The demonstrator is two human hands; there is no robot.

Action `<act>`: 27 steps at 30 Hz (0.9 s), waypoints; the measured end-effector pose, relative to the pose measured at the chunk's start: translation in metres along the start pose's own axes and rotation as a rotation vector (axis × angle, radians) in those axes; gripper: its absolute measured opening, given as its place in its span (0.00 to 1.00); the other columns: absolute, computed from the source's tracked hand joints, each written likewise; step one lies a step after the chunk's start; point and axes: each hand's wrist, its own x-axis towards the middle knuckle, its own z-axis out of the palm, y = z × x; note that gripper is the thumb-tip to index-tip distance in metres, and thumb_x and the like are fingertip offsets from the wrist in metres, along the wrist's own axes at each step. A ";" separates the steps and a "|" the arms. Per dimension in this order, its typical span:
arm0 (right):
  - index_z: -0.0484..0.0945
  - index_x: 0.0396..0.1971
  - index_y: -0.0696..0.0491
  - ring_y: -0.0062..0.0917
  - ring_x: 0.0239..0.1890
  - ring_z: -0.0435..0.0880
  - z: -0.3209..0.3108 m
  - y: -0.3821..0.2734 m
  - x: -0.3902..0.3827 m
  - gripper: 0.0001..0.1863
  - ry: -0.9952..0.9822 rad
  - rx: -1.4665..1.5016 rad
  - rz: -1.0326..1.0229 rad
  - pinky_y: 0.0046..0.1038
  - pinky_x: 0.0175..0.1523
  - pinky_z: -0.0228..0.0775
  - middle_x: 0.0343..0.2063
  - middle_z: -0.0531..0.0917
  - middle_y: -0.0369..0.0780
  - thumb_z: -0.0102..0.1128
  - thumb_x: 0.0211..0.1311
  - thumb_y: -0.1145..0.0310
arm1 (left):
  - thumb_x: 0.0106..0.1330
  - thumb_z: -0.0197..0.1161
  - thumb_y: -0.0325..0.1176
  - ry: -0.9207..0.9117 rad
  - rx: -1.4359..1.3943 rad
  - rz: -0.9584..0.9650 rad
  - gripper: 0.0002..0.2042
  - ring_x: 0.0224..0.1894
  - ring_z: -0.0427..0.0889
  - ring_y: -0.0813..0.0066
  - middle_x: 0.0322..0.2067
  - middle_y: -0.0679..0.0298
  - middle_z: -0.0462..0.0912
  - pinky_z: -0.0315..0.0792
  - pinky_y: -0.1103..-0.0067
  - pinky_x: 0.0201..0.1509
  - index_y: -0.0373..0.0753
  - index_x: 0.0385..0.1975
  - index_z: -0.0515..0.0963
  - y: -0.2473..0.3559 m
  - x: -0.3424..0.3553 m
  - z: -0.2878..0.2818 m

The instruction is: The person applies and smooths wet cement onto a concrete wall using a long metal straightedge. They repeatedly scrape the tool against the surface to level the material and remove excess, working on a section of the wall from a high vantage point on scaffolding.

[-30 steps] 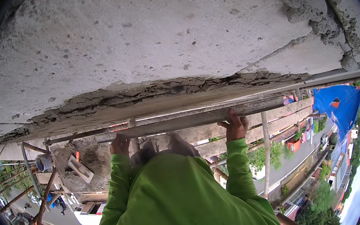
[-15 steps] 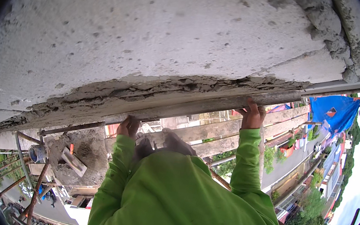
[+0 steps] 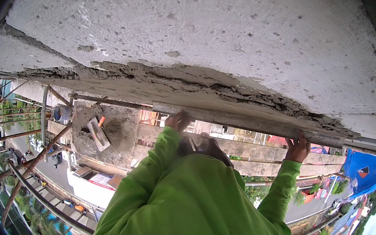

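Observation:
A long grey straightedge (image 3: 247, 122) lies along the lower edge of the wet, rough-edged mortar band (image 3: 219, 88) on the wall. My left hand (image 3: 178, 121), slightly smeared by motion, grips it near its left end. Toward the other end, my right hand (image 3: 297, 147) has its fingers curled up over the bar's near side. The thumbs and the bar's far side are partly hidden. To the left, a trowel (image 3: 98, 134) with an orange handle rests on a mortar-covered board (image 3: 124, 131).
Beneath me run scaffold planks (image 3: 258, 149) with gaps showing a street far below. A bucket (image 3: 62, 112) stands left of the board among crossing poles (image 3: 39, 161). A blue tarp (image 3: 367, 173) hangs at the right. The pale concrete wall (image 3: 216, 28) fills the top.
My view has turned, so the straightedge now looks nearly level and the board sits higher in the picture. Both hands keep hold of the bar at about the same places.

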 end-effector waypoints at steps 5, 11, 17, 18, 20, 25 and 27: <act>0.69 0.33 0.54 0.30 0.35 0.73 -0.052 0.120 0.011 0.09 -0.056 0.159 0.498 0.37 0.40 0.69 0.31 0.75 0.40 0.51 0.49 0.71 | 0.50 0.54 0.23 0.097 0.041 0.284 0.13 0.30 0.74 0.67 0.31 0.59 0.72 0.74 0.70 0.34 0.37 0.37 0.65 0.027 0.010 -0.051; 0.69 0.35 0.56 0.35 0.37 0.73 -0.043 0.252 -0.021 0.10 -0.589 -0.409 0.313 0.39 0.42 0.69 0.33 0.74 0.43 0.48 0.51 0.72 | 0.53 0.54 0.25 0.221 0.252 0.633 0.18 0.32 0.75 0.69 0.37 0.59 0.72 0.76 0.73 0.29 0.40 0.45 0.62 0.092 -0.025 -0.091; 0.66 0.37 0.60 0.38 0.40 0.72 0.002 0.291 -0.057 0.12 -0.115 0.315 1.051 0.41 0.46 0.67 0.35 0.73 0.46 0.48 0.51 0.73 | 0.52 0.56 0.27 0.245 0.300 0.790 0.14 0.30 0.75 0.71 0.32 0.59 0.73 0.76 0.75 0.26 0.36 0.39 0.66 0.132 -0.072 -0.091; 0.66 0.37 0.60 0.38 0.40 0.72 0.005 0.288 -0.061 0.13 -0.130 0.292 1.070 0.41 0.46 0.67 0.35 0.73 0.46 0.47 0.51 0.72 | 0.52 0.56 0.27 0.231 0.311 0.817 0.13 0.29 0.75 0.72 0.31 0.59 0.73 0.76 0.76 0.26 0.35 0.38 0.67 0.135 -0.083 -0.084; 0.66 0.39 0.61 0.38 0.40 0.72 0.008 0.290 -0.062 0.14 -0.130 0.336 1.121 0.40 0.46 0.67 0.35 0.73 0.47 0.47 0.52 0.72 | 0.52 0.56 0.27 0.198 0.432 0.906 0.11 0.29 0.75 0.72 0.30 0.59 0.74 0.76 0.77 0.25 0.34 0.36 0.68 0.134 -0.107 -0.059; 0.65 0.39 0.63 0.38 0.42 0.72 0.011 0.298 -0.066 0.15 -0.257 0.205 1.282 0.38 0.48 0.66 0.39 0.72 0.49 0.46 0.54 0.69 | 0.52 0.57 0.25 0.043 0.620 1.078 0.13 0.30 0.75 0.75 0.31 0.58 0.75 0.75 0.82 0.28 0.31 0.37 0.68 0.106 -0.130 -0.019; 0.64 0.39 0.64 0.38 0.43 0.72 0.022 0.284 -0.070 0.15 -0.288 0.161 1.322 0.38 0.48 0.66 0.40 0.72 0.50 0.45 0.55 0.69 | 0.53 0.56 0.27 0.032 0.758 1.181 0.09 0.30 0.74 0.77 0.30 0.60 0.75 0.73 0.81 0.30 0.30 0.33 0.71 0.085 -0.131 0.003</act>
